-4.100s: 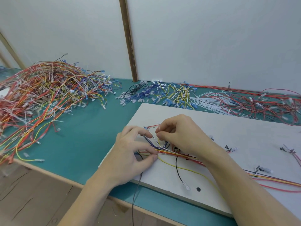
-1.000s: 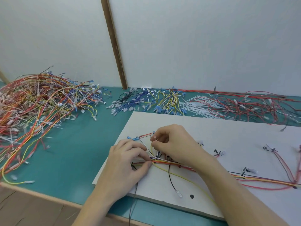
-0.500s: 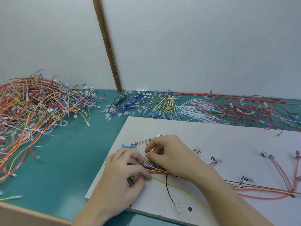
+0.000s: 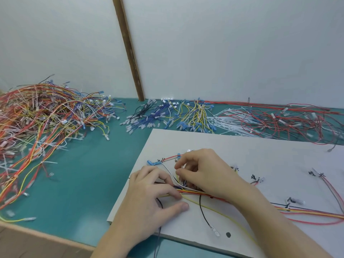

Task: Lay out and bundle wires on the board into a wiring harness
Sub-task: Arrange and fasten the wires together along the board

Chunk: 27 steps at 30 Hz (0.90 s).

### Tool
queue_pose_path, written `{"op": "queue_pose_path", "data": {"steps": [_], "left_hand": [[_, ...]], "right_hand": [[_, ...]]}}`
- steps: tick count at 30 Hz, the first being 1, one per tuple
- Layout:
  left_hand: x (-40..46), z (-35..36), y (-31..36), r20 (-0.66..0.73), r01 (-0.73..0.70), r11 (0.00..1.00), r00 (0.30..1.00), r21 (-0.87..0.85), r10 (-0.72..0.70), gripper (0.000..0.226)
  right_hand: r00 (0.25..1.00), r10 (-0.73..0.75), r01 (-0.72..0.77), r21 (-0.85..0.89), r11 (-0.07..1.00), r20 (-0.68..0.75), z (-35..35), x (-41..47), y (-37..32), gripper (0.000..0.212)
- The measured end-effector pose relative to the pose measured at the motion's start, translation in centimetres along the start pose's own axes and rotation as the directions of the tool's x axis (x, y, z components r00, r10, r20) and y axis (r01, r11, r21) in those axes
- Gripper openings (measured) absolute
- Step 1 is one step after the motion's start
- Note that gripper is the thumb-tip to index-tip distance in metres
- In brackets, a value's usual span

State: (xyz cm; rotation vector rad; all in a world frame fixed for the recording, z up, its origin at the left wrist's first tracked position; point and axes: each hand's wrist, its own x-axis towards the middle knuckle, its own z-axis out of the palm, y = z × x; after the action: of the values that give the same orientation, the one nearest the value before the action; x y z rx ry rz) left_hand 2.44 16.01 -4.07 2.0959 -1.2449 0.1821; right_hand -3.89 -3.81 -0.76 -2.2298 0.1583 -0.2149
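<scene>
Left hand (image 4: 149, 198) pins the wire bundle (image 4: 193, 191) to the board (image 4: 232, 146) | right hand (image 4: 204, 172) apparently pinches a thin wire | loose wires (image 4: 46, 116) heaped on surface (image 4: 83, 174)

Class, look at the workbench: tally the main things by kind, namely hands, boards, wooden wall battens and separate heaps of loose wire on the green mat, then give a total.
Hands: 2, the left hand and the right hand
White flat boards: 1
Brown wooden wall battens: 1
Loose wire heaps: 3, the multicoloured heap, the blue and yellow heap and the red and white heap
Total: 7
</scene>
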Motion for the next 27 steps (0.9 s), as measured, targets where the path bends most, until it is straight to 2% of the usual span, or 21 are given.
{"op": "queue_pose_path", "data": {"steps": [3,8,14,17,23,27], "left_hand": [[-0.1,0.1,0.0,-0.011,-0.045,0.998,0.999,0.047,0.046,0.023],[0.0,-0.1,0.5,0.052,-0.117,0.984,0.993,0.132,0.111,0.021],[1.0,-0.5,0.7,0.048,-0.003,1.000,0.999,0.023,0.001,0.025],[1.3,0.0,1.0,0.048,0.028,0.999,0.998,0.027,-0.029,0.025],[1.3,0.5,0.9,-0.061,0.129,0.990,0.989,-0.054,-0.132,0.027],[1.5,1.0,1.5,-0.086,0.206,0.971,0.972,-0.120,-0.217,0.016]], "right_hand": [[1.000,-0.006,0.006,0.000,1.000,0.001,0.1,0.0,0.1,0.002],[1.000,-0.011,0.011,0.010,1.000,0.004,0.2,0.0,0.2,0.004],[1.000,-0.014,0.014,-0.014,1.000,-0.015,0.0,0.1,0.4,0.009],[1.000,-0.004,0.003,0.037,0.999,0.019,-0.2,0.2,0.6,0.010],[0.989,0.024,-0.043,0.136,0.990,0.143,-0.9,0.0,0.7,0.013],[0.981,0.038,-0.076,0.199,0.977,0.188,-1.2,-0.3,0.7,0.016]]}}
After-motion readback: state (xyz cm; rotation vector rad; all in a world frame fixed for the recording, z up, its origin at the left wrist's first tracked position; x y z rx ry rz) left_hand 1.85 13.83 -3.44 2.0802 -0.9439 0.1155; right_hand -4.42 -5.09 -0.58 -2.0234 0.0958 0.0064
